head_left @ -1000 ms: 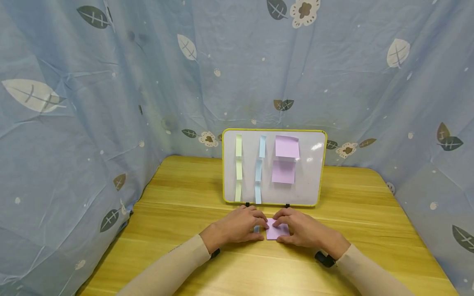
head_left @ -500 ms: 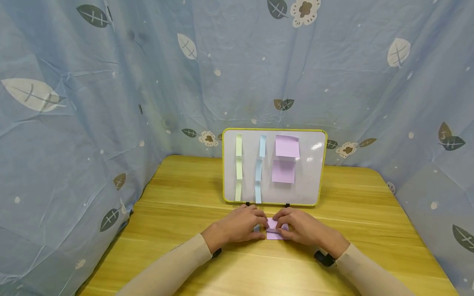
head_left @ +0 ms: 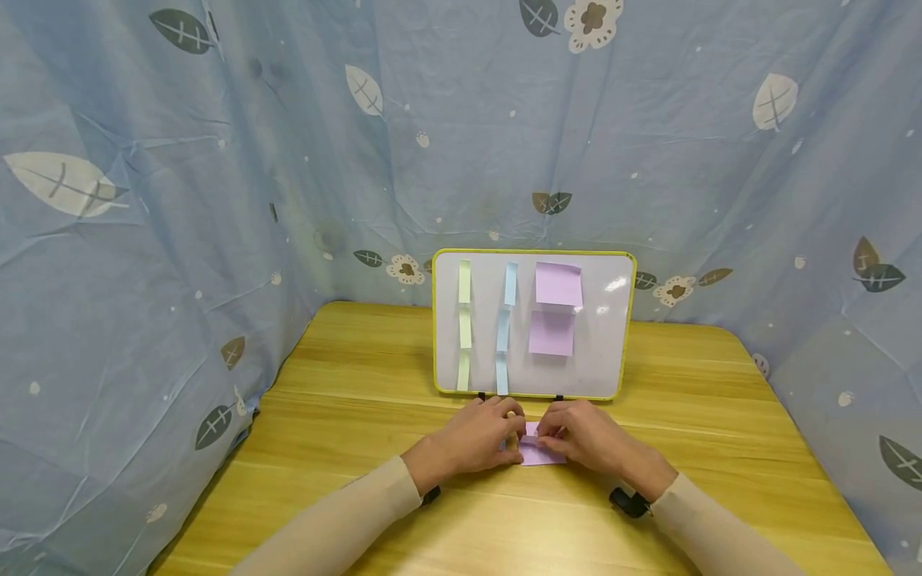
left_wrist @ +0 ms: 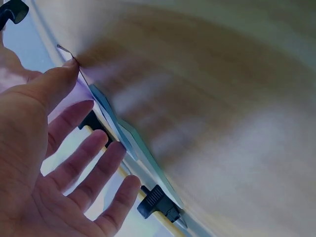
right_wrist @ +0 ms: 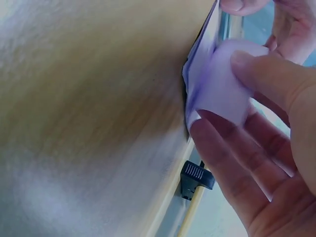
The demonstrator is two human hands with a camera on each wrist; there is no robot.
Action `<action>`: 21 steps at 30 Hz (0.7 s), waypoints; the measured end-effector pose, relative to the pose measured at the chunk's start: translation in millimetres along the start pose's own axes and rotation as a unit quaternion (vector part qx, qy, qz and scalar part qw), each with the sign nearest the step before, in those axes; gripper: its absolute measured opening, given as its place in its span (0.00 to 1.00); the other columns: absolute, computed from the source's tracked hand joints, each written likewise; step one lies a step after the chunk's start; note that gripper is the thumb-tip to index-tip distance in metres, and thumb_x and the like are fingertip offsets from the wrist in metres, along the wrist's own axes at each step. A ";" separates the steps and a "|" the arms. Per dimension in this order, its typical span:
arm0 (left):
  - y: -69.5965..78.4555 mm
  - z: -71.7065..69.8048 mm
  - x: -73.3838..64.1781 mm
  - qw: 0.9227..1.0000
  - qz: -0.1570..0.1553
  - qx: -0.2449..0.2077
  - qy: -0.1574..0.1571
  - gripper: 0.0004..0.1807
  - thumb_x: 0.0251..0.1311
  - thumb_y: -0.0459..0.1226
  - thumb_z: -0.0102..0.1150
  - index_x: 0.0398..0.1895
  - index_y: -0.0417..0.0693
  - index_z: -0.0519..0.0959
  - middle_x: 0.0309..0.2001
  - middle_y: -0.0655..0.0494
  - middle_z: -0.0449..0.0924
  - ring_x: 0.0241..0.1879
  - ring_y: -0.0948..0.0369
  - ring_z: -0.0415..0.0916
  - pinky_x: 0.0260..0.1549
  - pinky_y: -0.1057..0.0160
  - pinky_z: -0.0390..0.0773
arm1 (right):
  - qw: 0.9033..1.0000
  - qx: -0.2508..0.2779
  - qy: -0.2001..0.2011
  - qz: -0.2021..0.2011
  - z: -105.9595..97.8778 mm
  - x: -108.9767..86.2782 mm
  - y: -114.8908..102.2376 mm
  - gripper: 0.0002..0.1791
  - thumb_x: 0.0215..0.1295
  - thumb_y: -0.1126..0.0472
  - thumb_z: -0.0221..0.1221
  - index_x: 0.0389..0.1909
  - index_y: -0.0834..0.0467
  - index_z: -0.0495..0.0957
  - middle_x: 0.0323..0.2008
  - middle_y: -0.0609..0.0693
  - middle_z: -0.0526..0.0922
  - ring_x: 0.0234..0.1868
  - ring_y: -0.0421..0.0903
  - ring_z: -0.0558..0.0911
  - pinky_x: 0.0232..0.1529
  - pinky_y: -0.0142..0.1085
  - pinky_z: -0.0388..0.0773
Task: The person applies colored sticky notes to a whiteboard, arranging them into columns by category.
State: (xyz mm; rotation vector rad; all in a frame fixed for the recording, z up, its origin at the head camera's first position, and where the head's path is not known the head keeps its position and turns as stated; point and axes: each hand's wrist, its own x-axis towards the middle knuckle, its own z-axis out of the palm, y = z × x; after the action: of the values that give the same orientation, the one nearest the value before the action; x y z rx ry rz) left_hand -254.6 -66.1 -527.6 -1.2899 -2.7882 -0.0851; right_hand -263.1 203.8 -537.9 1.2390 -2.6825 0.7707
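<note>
On the table before me lies a purple sticky note pad. My right hand pinches its lifted top sheet between thumb and fingers; the sheet curls up, its far edge apparently still on the pad. My left hand sits at the pad's left side, the thumb touching its edge and the other fingers loosely spread in the left wrist view. Beneath that hand, blue and green strip pads lie beside the purple one, mostly hidden from the head view.
Behind the hands stands a yellow-framed whiteboard on black feet. It bears green strips, blue strips and two purple square notes. A patterned blue curtain surrounds the wooden table.
The purple top sheet, flat a second ago, has been lifted and bent upward by my right hand. My left hand has shifted slightly right, closer against the pad.
</note>
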 end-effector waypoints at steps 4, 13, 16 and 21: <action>1.6 1.2 0.8 1.000 -0.010 0.003 -0.004 0.19 0.78 0.60 0.75 0.58 0.62 0.89 0.67 0.65 0.89 0.66 0.61 0.86 0.57 0.59 0.88 | 1.000 0.015 0.019 0.000 0.5 0.8 1.5 0.05 0.74 0.62 0.80 0.39 0.49 0.95 0.39 0.39 0.94 0.37 0.30 0.84 0.38 0.29 0.85; 5.5 1.9 2.2 0.999 -0.038 0.008 0.001 0.20 0.77 0.61 0.75 0.58 0.61 0.87 0.55 0.70 0.91 0.57 0.64 0.85 0.52 0.61 0.83 | 0.999 0.039 0.011 0.024 -1.0 2.0 2.2 0.07 0.77 0.64 0.77 0.39 0.49 0.92 0.36 0.40 0.94 0.38 0.34 0.91 0.40 0.34 0.92; 6.5 1.6 2.1 0.999 -0.051 -0.008 0.004 0.23 0.75 0.59 0.78 0.59 0.60 0.83 0.52 0.69 0.91 0.53 0.64 0.85 0.52 0.62 0.82 | 0.998 0.040 0.009 0.039 -1.1 2.3 0.7 0.08 0.77 0.65 0.76 0.37 0.50 0.91 0.36 0.41 0.94 0.37 0.33 0.91 0.40 0.33 0.91; 5.9 3.1 2.1 0.997 -0.059 -0.034 0.021 0.27 0.72 0.57 0.82 0.59 0.58 0.77 0.47 0.67 0.91 0.47 0.64 0.83 0.49 0.61 0.82 | 0.997 0.050 0.011 0.065 -1.2 3.2 0.4 0.09 0.79 0.65 0.74 0.36 0.50 0.89 0.34 0.40 0.94 0.36 0.31 0.89 0.38 0.31 0.89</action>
State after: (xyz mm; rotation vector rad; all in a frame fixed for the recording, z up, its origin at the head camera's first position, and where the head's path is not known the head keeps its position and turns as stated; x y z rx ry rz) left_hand -251.6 -60.5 -530.4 -1.1227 -2.8464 -0.2139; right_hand -265.6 202.4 -536.1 1.0761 -2.7604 0.9396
